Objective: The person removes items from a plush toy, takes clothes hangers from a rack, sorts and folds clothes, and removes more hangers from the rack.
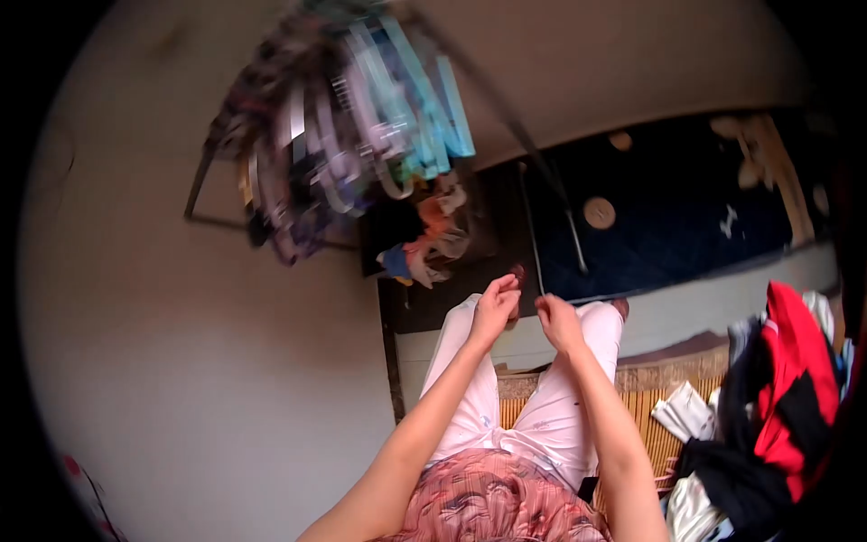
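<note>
My left hand [497, 305] is held above my left knee, its fingers curled loosely and partly apart, with nothing visible in them. My right hand [558, 322] hovers over my other knee, fingers bent inward; whether anything is between them is too small to tell. The two hands are close together but not touching. Beneath them are my legs in pale pink trousers [465, 397], and I wear a reddish patterned top [497, 497].
A rack with blurred hangers [388, 99] stands ahead on the left. Crumpled cloths [433, 239] lie below it. A dark blue mat [650, 217] spreads ahead. Red clothing [795, 361], black clothing [736, 488] and white clothing [686, 411] are heaped on a slatted bamboo mat [650, 384] at right.
</note>
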Demonstrator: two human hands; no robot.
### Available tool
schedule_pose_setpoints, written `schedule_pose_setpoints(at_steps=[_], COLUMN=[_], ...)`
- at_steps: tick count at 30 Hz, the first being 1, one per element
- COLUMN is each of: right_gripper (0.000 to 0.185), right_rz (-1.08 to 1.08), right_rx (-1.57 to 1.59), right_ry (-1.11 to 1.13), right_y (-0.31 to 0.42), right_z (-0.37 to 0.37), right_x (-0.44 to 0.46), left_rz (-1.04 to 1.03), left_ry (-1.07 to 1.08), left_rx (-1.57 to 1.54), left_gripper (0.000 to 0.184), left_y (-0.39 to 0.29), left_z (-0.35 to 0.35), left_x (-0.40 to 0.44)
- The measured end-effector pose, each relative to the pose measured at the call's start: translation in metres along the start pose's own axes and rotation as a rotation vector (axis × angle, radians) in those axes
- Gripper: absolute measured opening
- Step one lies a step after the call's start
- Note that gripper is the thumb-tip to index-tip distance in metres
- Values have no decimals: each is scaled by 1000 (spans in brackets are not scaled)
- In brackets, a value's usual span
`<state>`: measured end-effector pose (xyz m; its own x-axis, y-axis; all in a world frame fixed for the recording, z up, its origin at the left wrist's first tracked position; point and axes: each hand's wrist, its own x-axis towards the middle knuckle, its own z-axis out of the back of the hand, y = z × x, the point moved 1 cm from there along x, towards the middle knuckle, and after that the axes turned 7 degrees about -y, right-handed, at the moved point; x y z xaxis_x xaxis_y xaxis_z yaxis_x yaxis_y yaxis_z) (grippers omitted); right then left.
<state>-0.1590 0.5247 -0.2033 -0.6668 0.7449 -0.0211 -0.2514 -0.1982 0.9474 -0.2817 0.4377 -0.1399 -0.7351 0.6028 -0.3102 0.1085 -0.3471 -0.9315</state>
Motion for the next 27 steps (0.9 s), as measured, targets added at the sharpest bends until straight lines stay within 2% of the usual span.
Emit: schedule_pose_setpoints(at_steps=[2,4,5,6,8,9,13,14,16,21,24,27], right_gripper=[14,14,14,13,14,14,16,17,17,19,17,16], right_rz=[4,135,174,115,153,53,25,79,-33,19,138,231], right_rx=[-205,-181,-173,-187,-257,-306,-436,-484,-522,-643,-662,-703], right_ry=[246,241,252,273,195,234,281,275,350,563,627,600], right_y=[-21,-21,-23,-18,-19,3,6,6,19,22,33,48], right_z=[-19,-26,-23,-17,-10,-3,-6,-8,-17,-69,-117,-180], right_x=[-23,-21,-34,-36,-38,-40,-52,-56,-63,-50,-15,27], left_rz=[-55,-95,-129,-133,-99,-84,-86,-49,16,-35,-72,-58], left_ry=[-90,-164,-161,-195,-230,-229,-278,-278,-267,-229,-276,-332], left_rx=[-16,13,-93,-84,-113,-122,-161,-170,-180,-303,-297,-378], left_gripper=[37,35,33,32,29,28,24,23,23,20,20,19], left_y=[-13,-5,-4,3,-5,-3,32,40,58,112,136,159], left_z=[33,70,85,100,118,129,154,157,163,187,208,229], left_x=[-18,-29,-37,-42,-63,-69,-77,-77,-71,-37,-11,22])
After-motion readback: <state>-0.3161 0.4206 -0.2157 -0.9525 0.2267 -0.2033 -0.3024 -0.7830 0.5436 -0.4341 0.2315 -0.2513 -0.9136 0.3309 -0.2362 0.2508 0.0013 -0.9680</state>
